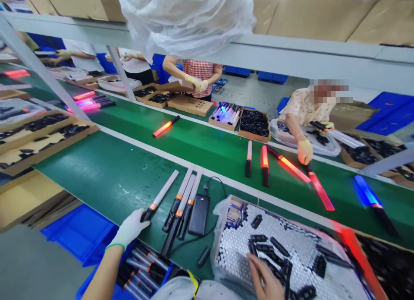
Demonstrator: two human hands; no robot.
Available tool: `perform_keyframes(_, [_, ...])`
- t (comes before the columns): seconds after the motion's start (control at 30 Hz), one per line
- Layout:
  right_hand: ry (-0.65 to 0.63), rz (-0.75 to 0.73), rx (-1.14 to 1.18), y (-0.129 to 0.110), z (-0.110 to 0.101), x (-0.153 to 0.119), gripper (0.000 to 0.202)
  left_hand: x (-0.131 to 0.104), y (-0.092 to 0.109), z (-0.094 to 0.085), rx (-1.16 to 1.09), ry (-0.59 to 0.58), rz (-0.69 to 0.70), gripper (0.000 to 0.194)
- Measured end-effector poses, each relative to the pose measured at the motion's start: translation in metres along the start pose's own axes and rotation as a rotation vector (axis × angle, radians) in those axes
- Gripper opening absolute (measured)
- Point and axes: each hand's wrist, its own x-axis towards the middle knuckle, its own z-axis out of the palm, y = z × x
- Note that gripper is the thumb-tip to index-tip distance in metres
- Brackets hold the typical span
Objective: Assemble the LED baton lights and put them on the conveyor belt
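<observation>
My left hand (130, 227), in a white glove with a green cuff edge, is closed round the black handle of a white-tubed baton (164, 190) at the green bench's near edge. Several similar batons (185, 196) lie just right of it, beside a black power bank (199, 213) with a cable. My bare right hand (265, 276) is over a tray (223, 231) of silver-topped cells, close to loose black parts (258, 248). Its fingers are stretched out, slightly blurred, with nothing visibly held.
A green conveyor (207, 140) carries batons lit red and blue. Across it, a gloved person's hand (305, 152) touches a red baton (320, 190). Below my left hand is a blue crate (168, 276) of batons. A shelf (307, 54) with boxes crosses overhead.
</observation>
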Motion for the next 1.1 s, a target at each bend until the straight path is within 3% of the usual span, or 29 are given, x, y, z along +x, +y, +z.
perform_keyframes(0.03, [-0.045,-0.104,0.006,-0.002,0.008,0.010,0.053,0.000,0.002,0.005,-0.016,0.002,0.005,0.027])
perform_keyframes(0.13, [0.003,-0.237,-0.107,-0.011,0.026,0.046,0.048,-0.005,0.003,0.012,-0.078,0.006,0.004,0.027])
perform_keyframes(0.3, [-0.097,-0.276,-0.504,-0.032,0.049,0.109,0.024,-0.019,0.005,0.005,-0.221,0.035,0.022,0.038])
perform_keyframes(0.37, [-0.124,-0.252,-0.538,-0.037,0.055,0.126,0.015,-0.027,0.020,0.000,-0.356,0.046,0.006,0.050])
perform_keyframes(0.47, [-0.152,-0.208,-0.568,-0.038,0.059,0.137,0.016,-0.042,0.061,-0.003,-0.809,0.003,0.004,0.074])
perform_keyframes(0.6, [-0.158,-0.163,-0.532,-0.036,0.056,0.132,0.014,-0.056,0.123,0.000,-1.326,-0.256,0.064,0.091])
perform_keyframes(0.7, [-0.135,-0.136,-0.438,-0.035,0.049,0.118,0.017,-0.061,0.155,0.005,-1.485,-0.350,0.113,0.083])
perform_keyframes(0.8, [-0.079,-0.118,-0.332,-0.043,0.041,0.097,0.019,-0.069,0.175,0.010,-1.532,-0.349,0.147,0.075])
perform_keyframes(0.9, [0.019,-0.148,-0.158,-0.068,0.030,0.066,0.022,-0.077,0.193,0.016,-1.627,-0.366,0.158,0.074])
perform_keyframes(1.0, [0.115,-0.343,0.070,-0.104,0.021,0.036,0.015,-0.083,0.213,0.026,-1.637,-0.382,0.183,0.075])
perform_keyframes(1.1, [0.144,-0.537,0.121,-0.131,0.023,0.022,0.009,-0.086,0.233,0.040,-1.516,-0.252,0.219,0.073])
